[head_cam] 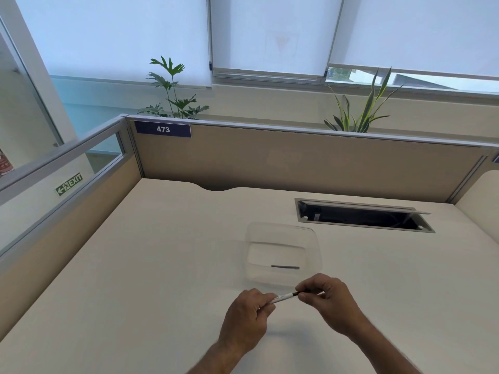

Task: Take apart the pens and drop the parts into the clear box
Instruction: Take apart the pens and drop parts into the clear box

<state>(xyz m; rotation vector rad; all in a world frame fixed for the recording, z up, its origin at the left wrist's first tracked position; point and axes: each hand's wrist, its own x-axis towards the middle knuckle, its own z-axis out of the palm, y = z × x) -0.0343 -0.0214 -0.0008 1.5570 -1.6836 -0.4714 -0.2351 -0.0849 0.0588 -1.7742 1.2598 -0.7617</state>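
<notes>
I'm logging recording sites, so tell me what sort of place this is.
Most likely an office cubicle. A pale desk is fenced by fabric partition panels, one bearing a number plate reading 473, and a cable hatch is set into the desktop. A green exit sign shows behind the side glass.

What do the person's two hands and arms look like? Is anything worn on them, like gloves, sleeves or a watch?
Both the left hand and the right hand are bare, with no gloves. No ring, watch or bracelet shows. The forearms are bare too, with fine hair; no sleeve shows down to the bottom edge of the picture.
</notes>
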